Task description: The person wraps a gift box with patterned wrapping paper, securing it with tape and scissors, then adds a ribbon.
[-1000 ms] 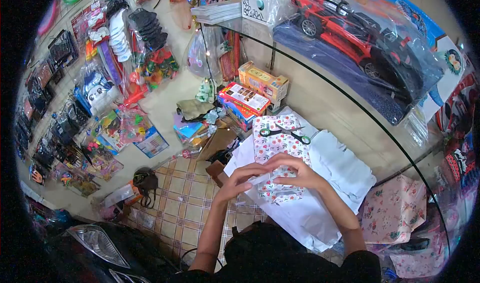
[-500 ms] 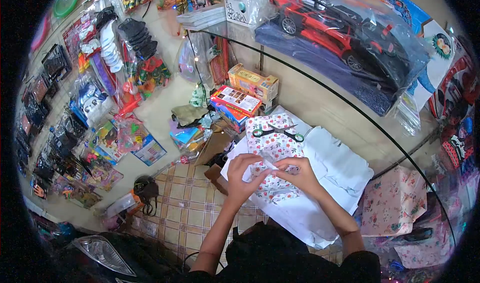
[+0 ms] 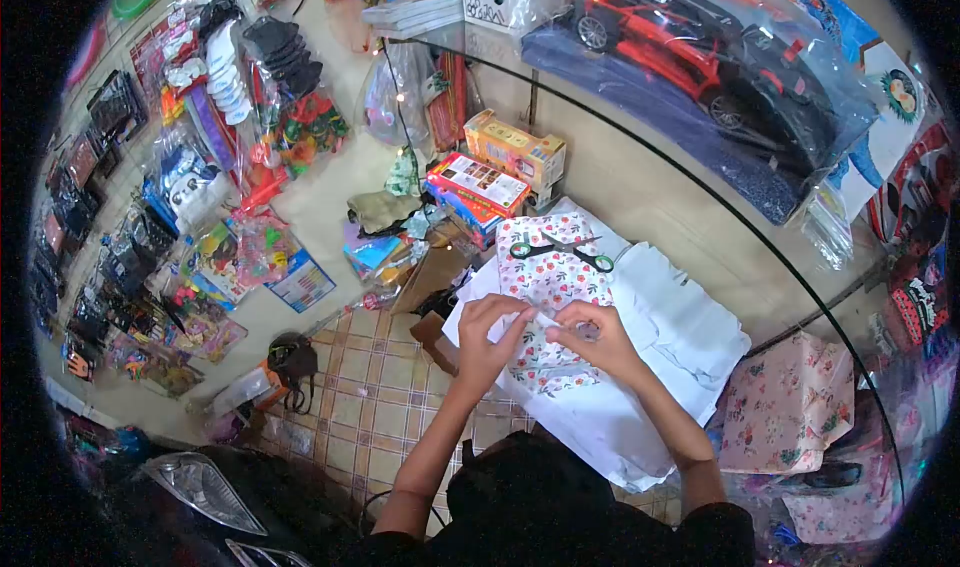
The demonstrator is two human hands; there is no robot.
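Between the fingertips of both hands is a small whitish strip [image 3: 543, 321]; whether it is paper or tape I cannot tell. My left hand [image 3: 486, 342] pinches its left end, thumb against fingers. From the other side my right hand [image 3: 603, 340] is closed on it with thumb and forefinger. Just below the hands lies a flat rectangle of white paper printed with red and pink flowers [image 3: 545, 373], partly covered by them. A pair of scissors [image 3: 563, 251] with dark green-ringed handles rests on its far part. White sheets [image 3: 680, 312] spread beneath and to the right.
A red and blue box [image 3: 480, 195] and a yellow box [image 3: 515, 149] stand beyond the papers. A glass shelf edge [image 3: 700, 170] curves overhead, under a bagged red toy car [image 3: 650, 42]. Pink floral wrapped items [image 3: 785, 407] lie right. Packaged goods hang on the left wall.
The view has shifted slightly. Both hands stay over the floral paper, fingertips still together at the small strip, with the right fingers bent a little differently. The scissors have not moved on the paper.
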